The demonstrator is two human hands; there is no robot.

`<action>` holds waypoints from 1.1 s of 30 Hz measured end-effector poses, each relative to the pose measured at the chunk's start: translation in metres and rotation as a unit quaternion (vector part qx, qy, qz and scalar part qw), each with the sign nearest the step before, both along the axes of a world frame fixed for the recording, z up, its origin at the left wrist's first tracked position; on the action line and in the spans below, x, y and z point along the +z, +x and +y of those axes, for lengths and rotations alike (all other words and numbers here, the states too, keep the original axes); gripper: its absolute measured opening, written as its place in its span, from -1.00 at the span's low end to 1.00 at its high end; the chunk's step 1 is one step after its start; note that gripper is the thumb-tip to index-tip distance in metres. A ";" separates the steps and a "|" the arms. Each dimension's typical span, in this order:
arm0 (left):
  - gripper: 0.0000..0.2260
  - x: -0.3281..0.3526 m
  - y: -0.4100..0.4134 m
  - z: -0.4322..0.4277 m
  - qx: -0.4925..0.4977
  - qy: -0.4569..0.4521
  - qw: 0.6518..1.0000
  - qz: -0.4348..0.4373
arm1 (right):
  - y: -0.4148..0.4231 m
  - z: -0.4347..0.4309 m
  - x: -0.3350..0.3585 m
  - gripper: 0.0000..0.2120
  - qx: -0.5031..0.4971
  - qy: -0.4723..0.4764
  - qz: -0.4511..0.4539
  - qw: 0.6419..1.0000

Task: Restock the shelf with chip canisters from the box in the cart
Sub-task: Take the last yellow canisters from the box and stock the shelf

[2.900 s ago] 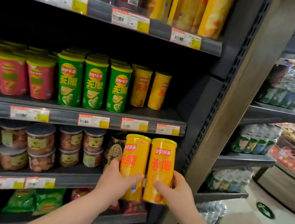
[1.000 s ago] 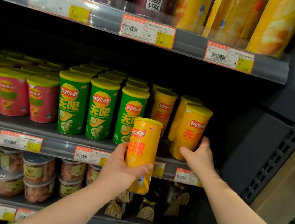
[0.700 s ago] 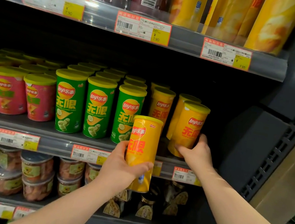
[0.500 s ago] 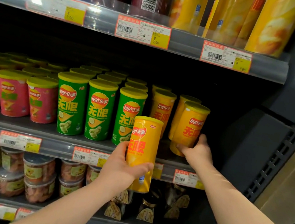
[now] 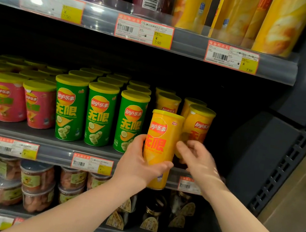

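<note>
One yellow can (image 5: pixel 161 137) in my left hand (image 5: pixel 137 164), fingers wrapped round it; right hand (image 5: pixel 200 161) loose, empty. Risk: pushing in crooked topples neighbour can (image 5: pixel 201 122) on shelf (image 5: pixel 22 131).

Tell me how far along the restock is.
Done: one yellow canister stands at the front right of the middle shelf, the right hand blurred just before it. In hand: the left hand grips a second yellow canister in front of the shelf edge. Left: shelving it; the cart's box is out of view.
</note>
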State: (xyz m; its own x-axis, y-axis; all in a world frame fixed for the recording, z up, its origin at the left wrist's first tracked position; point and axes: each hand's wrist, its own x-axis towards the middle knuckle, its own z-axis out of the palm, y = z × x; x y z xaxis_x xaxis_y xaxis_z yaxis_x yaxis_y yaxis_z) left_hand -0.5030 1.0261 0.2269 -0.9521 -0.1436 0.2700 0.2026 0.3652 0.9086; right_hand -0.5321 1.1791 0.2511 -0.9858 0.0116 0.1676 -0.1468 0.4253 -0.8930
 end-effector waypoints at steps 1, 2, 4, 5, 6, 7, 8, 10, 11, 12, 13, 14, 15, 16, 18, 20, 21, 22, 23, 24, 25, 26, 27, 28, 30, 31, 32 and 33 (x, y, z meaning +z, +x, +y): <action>-0.32 0.001 -0.002 0.002 0.002 -0.018 1.000 0.021 | 0.005 -0.006 0.001 -0.10 0.022 -0.001 -0.027 0.999; -0.34 0.002 -0.004 0.004 0.002 -0.036 0.998 0.043 | 0.008 -0.011 0.000 0.02 0.029 0.008 -0.044 0.999; -0.42 0.005 -0.007 0.008 0.011 -0.073 0.994 0.085 | 0.008 -0.018 0.000 -0.10 0.013 0.032 -0.037 0.999; -0.41 0.006 -0.008 0.010 0.015 -0.085 0.991 0.098 | 0.007 -0.020 0.000 -0.17 0.001 0.030 -0.027 0.999; -0.36 0.006 -0.010 0.010 0.013 -0.092 0.990 0.103 | 0.005 -0.021 0.001 -0.19 -0.007 0.019 -0.016 1.000; -0.27 0.006 -0.011 0.009 0.005 -0.099 0.989 0.106 | 0.003 -0.021 0.002 -0.14 -0.013 0.002 -0.009 1.000; -0.17 0.004 -0.011 0.007 -0.006 -0.107 0.988 0.107 | 0.000 -0.021 0.003 -0.09 -0.017 -0.012 -0.002 1.000; -0.10 -0.001 -0.011 0.001 -0.006 -0.136 0.986 0.098 | -0.005 -0.019 0.007 -0.12 -0.030 -0.026 0.018 0.999; -0.16 -0.005 -0.011 -0.004 0.004 -0.157 0.983 0.093 | -0.009 -0.018 0.009 -0.18 -0.040 -0.021 0.029 0.999; -0.26 -0.008 -0.010 -0.009 0.015 -0.182 0.978 0.097 | -0.012 -0.018 0.011 -0.23 -0.044 -0.013 0.038 0.998; -0.39 -0.012 -0.008 -0.014 0.030 -0.217 0.969 0.114 | -0.016 -0.018 0.012 -0.25 -0.044 -0.009 0.048 0.998; -0.50 -0.018 -0.009 -0.019 0.051 -0.263 0.954 0.136 | -0.019 -0.019 0.013 -0.26 -0.037 -0.005 0.053 0.998; -0.57 -0.023 -0.008 -0.024 0.069 -0.309 0.937 0.146 | -0.021 -0.022 0.012 -0.27 -0.028 -0.002 0.056 0.998; -0.61 -0.028 -0.008 -0.029 0.076 -0.354 0.920 0.149 | -0.022 -0.024 0.011 -0.29 -0.020 0.004 0.055 0.998; -0.69 -0.037 -0.008 -0.037 0.085 -0.430 0.885 0.160 | -0.025 -0.029 0.003 -0.32 -0.008 0.013 0.044 0.999; -0.61 -0.042 -0.008 -0.041 0.082 -0.479 0.857 0.172 | -0.026 -0.031 -0.004 -0.34 -0.013 0.020 0.030 0.999; -0.55 -0.044 -0.008 -0.043 0.079 -0.489 0.851 0.178 | -0.026 -0.032 -0.007 -0.31 -0.023 0.032 0.027 0.999; -0.52 -0.046 -0.009 -0.045 0.078 -0.497 0.844 0.185 | -0.025 -0.032 -0.008 -0.25 -0.037 0.049 0.022 0.998; -0.50 -0.047 -0.009 -0.046 0.078 -0.505 0.839 0.186 | -0.024 -0.032 -0.010 -0.16 -0.052 0.070 0.015 0.996; -0.49 -0.047 -0.009 -0.046 0.080 -0.510 0.836 0.186 | -0.023 -0.032 -0.012 -0.10 -0.067 0.090 0.009 0.994; -0.50 -0.047 -0.009 -0.046 0.083 -0.511 0.836 0.183 | -0.022 -0.034 -0.013 -0.06 -0.080 0.105 0.008 0.991; -0.51 -0.047 -0.009 -0.046 0.085 -0.509 0.837 0.181 | -0.021 -0.035 -0.014 -0.07 -0.091 0.112 0.011 0.989; -0.51 -0.046 -0.008 -0.045 0.083 -0.507 0.839 0.177 | -0.021 -0.036 -0.014 -0.11 -0.098 0.111 0.017 0.989; -0.51 -0.045 -0.008 -0.045 0.082 -0.507 0.840 0.173 | -0.023 -0.036 -0.015 -0.18 -0.102 0.105 0.022 0.989; -0.51 -0.044 -0.007 -0.044 0.083 -0.510 0.840 0.165 | -0.026 -0.038 -0.014 -0.34 -0.106 0.100 0.027 0.989; -0.51 -0.044 -0.007 -0.044 0.083 -0.511 0.840 0.164 | -0.027 -0.039 -0.014 -0.39 -0.107 0.101 0.029 0.989; -0.51 -0.043 -0.007 -0.044 0.084 -0.510 0.840 0.165 | -0.029 -0.040 -0.013 -0.42 -0.109 0.104 0.031 0.988; -0.51 -0.042 -0.007 -0.044 0.084 -0.510 0.840 0.163 | -0.029 -0.041 -0.013 -0.43 -0.111 0.109 0.033 0.987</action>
